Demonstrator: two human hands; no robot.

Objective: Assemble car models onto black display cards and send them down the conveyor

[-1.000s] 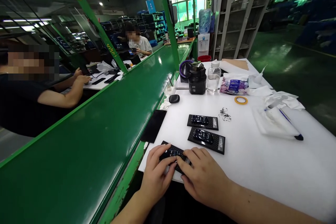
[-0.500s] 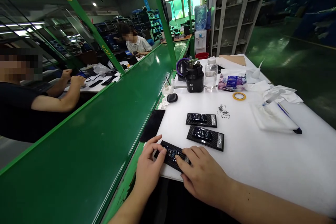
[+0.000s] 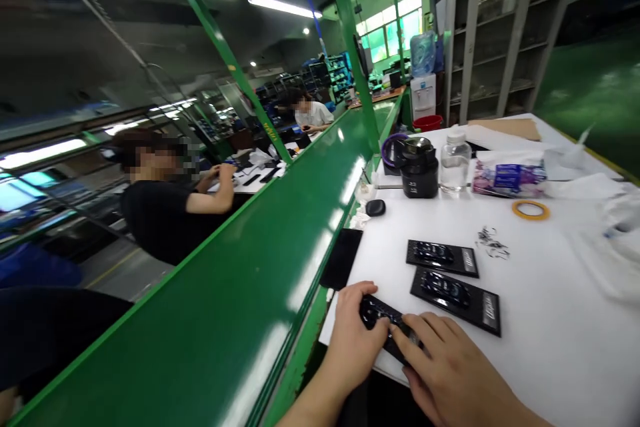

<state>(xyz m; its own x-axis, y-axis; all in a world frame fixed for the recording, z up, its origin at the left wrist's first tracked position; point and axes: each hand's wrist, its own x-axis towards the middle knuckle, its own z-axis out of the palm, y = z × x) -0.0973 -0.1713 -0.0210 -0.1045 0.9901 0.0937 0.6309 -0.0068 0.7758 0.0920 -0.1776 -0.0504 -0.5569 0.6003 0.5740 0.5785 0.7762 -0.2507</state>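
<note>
A dark, glossy model car (image 3: 379, 311) on a black patterned base lies at the near left corner of the white table. My left hand (image 3: 350, 333) curls round its left end, the thumb on the car and the forefinger over the far edge. My right hand (image 3: 447, 363) grips the base's right end, fingers bent over it, covering most of that end. Beyond my hands lie a second model car on its base (image 3: 455, 290) and a third model car on its base (image 3: 434, 253), each with a silver lettered plate at the right.
Small black bits (image 3: 493, 243), a yellow tape roll (image 3: 531, 210), a clear bottle (image 3: 455, 163), a black jug (image 3: 419, 173) and a wipes pack (image 3: 507, 175) are on the table. A green panel (image 3: 240, 267) runs along the left; people sit beyond it.
The view has swung left, so the table appears further right. My left hand has closed further round the model car, its thumb now on the body. The other two cars stay put.
</note>
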